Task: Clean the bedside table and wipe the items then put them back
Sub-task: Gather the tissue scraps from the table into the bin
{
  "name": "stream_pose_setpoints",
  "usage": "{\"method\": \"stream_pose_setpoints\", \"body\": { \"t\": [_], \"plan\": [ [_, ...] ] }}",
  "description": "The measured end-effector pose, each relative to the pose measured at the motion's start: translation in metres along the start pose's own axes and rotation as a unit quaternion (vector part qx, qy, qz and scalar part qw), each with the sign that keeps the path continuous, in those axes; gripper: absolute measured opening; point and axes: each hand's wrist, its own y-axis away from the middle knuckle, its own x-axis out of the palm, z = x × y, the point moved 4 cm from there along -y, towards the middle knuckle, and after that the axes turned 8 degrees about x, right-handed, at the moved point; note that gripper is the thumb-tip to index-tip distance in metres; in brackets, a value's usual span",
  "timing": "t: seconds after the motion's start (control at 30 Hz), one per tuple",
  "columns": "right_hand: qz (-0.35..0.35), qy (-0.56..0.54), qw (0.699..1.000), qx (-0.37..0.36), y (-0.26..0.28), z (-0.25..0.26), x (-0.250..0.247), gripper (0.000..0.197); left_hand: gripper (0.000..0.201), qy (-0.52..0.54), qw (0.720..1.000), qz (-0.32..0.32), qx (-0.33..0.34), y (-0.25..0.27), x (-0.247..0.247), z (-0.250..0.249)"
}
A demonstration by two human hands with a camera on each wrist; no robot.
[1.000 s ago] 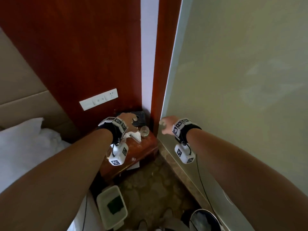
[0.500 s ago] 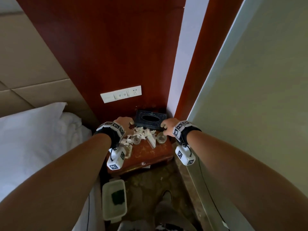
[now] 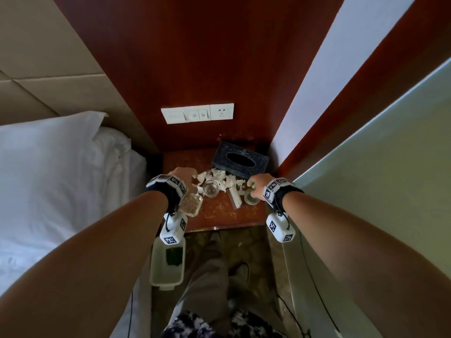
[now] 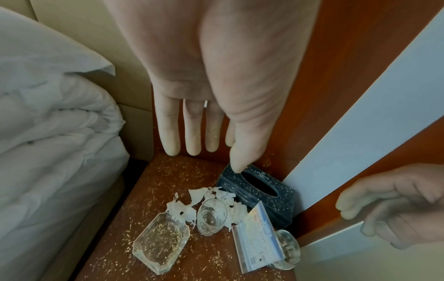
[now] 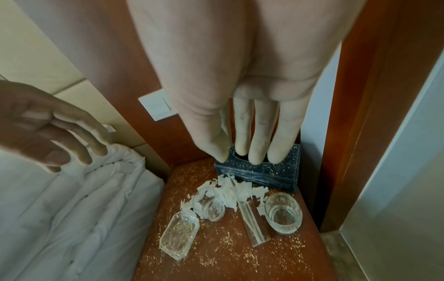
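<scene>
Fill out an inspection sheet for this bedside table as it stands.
Surface: bedside table strewn with fine crumbs.
Job's things: tissue box at back; two glasses; glass dish holding crumbs; acrylic card stand.
Clutter: torn paper scraps.
Hands: left hand and right hand open, above the table, holding nothing.
Cables: thin black cable below right wrist.
Surroundings: bed, wall sockets, bin.
</scene>
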Motion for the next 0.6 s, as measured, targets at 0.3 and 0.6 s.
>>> {"method": "stream_pose_setpoints", "body": {
  "t": [0.3, 0.6],
  "plan": [
    [0.038, 0.000, 0.999, 0.032, -0.094, 0.012, 0.014, 0.046, 0.050, 0.012, 0.998, 0.050, -0.025, -0.099, 0.036, 0.045],
    [0.053, 0.009, 0.997, 0.050, -0.169, 0.008, 0.046, 0.048, 0.068, -0.005, 0.995, 0.086, -0.057, -0.170, 0.086, 0.082]
  ]
}}
